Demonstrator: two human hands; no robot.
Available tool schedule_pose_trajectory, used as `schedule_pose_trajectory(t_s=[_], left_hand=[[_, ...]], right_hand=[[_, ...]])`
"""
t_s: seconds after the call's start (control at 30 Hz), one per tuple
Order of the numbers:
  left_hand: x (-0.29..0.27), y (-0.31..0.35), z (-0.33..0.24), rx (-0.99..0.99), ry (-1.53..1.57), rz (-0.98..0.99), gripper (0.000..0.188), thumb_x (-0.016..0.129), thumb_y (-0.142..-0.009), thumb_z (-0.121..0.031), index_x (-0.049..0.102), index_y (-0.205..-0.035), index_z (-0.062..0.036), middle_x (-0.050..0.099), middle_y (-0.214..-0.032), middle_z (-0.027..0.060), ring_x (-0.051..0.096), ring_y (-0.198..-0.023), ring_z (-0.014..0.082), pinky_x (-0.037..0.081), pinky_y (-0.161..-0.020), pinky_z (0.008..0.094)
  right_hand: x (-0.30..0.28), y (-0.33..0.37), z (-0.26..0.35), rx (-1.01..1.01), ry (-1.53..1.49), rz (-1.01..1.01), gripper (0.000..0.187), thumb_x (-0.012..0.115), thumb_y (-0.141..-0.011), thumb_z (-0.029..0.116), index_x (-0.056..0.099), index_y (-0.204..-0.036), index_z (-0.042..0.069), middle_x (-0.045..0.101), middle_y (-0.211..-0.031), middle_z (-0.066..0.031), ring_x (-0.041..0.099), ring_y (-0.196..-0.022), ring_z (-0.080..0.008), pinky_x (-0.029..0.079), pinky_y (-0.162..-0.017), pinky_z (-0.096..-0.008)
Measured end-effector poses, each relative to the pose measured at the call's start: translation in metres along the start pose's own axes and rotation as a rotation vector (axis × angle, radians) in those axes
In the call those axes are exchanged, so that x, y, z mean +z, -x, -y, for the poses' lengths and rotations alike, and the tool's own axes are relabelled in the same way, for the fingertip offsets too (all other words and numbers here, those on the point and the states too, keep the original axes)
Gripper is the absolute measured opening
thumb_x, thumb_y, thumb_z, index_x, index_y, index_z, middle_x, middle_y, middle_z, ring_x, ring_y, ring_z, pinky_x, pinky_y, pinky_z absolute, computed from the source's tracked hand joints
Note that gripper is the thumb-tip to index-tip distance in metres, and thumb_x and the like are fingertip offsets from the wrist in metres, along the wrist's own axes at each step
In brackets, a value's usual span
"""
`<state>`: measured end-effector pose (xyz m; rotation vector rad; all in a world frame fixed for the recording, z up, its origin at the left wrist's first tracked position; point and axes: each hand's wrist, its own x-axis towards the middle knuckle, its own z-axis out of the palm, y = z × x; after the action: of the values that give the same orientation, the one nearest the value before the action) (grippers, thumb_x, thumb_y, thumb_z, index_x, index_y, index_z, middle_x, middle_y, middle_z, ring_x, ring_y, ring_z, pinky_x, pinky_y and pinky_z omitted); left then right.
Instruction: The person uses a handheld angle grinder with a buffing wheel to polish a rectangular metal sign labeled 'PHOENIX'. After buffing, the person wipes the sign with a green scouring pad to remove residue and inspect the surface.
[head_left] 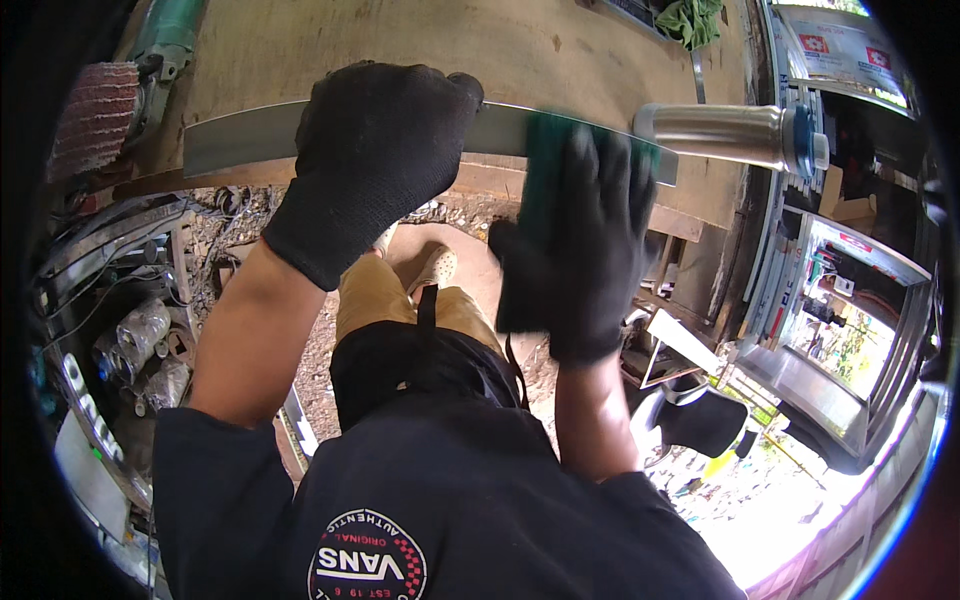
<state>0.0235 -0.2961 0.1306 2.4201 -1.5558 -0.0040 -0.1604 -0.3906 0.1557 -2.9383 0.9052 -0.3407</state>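
My left hand (375,150), in a black knit glove, is closed over the middle of a long flat grey metal strip (240,142). The strip lies crosswise along the near edge of a wooden workbench (400,40). On its right part, my right hand (580,250), also gloved in black, presses a dark green scouring pad (543,175) with long, nearly straight fingers. Motion blurs this hand and the pad somewhat. Just beyond the strip's right end lies a steel bottle (715,135) with a blue-rimmed cap.
A green power tool (168,30) with a reddish abrasive wheel (95,120) rests at the bench's far left. Green cloth (690,22) lies at the back right. Clear plastic bottles (145,330) fill a rack on the left. Metal frames (860,330) stand to the right.
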Motion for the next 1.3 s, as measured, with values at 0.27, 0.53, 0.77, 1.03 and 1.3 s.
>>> schedule_pose_trajectory(t_s=[0.27,0.53,0.77,1.03,1.3], left_hand=[[0.003,-0.001,0.000,0.026,-0.012,-0.093,0.009,0.070,-0.080,-0.015,0.076,-0.087,-0.0131,0.076,-0.078,0.0127,0.077,-0.075,0.0326,0.062,-0.070,0.0462],[0.002,-0.003,0.001,0.035,-0.012,-0.129,0.007,0.070,-0.080,-0.016,0.075,-0.084,-0.0125,0.076,-0.079,0.0134,0.077,-0.075,0.0320,0.062,-0.070,0.0453],[0.003,-0.006,0.001,0.041,-0.016,-0.114,0.007,0.071,-0.079,-0.015,0.076,-0.083,-0.0123,0.076,-0.080,0.0135,0.078,-0.075,0.0319,0.063,-0.070,0.0453],[-0.001,-0.007,0.006,0.018,0.035,-0.024,0.024,0.071,-0.079,-0.014,0.076,-0.102,-0.0143,0.075,-0.082,0.0131,0.076,-0.078,0.0330,0.059,-0.072,0.0469],[-0.009,-0.026,0.016,0.062,0.078,0.019,0.020,0.071,-0.078,-0.018,0.078,-0.097,-0.0148,0.074,-0.082,0.0138,0.075,-0.077,0.0347,0.059,-0.072,0.0474]], right_hand=[[0.006,-0.009,-0.005,-0.025,0.021,-0.005,0.088,0.078,-0.074,0.046,0.053,-0.149,0.009,0.049,-0.155,-0.0269,0.046,-0.140,-0.0564,0.041,-0.111,-0.0657],[0.012,-0.019,-0.007,-0.050,0.027,-0.050,0.094,0.087,-0.069,0.042,0.055,-0.149,0.005,0.054,-0.149,-0.0280,0.047,-0.142,-0.0500,0.034,-0.123,-0.0574],[0.012,-0.030,-0.003,-0.007,-0.001,-0.056,0.088,0.081,-0.069,0.041,0.056,-0.147,0.011,0.050,-0.154,-0.0280,0.046,-0.141,-0.0541,0.039,-0.115,-0.0644],[0.017,0.085,0.001,-0.119,0.063,0.516,0.075,0.078,-0.074,0.034,0.060,-0.142,0.007,0.060,-0.139,-0.0231,0.053,-0.134,-0.0438,0.041,-0.116,-0.0562],[0.013,0.115,-0.013,0.250,-0.293,0.441,0.083,0.087,-0.071,0.038,0.060,-0.143,0.006,0.062,-0.140,-0.0210,0.053,-0.136,-0.0428,0.043,-0.117,-0.0490]])
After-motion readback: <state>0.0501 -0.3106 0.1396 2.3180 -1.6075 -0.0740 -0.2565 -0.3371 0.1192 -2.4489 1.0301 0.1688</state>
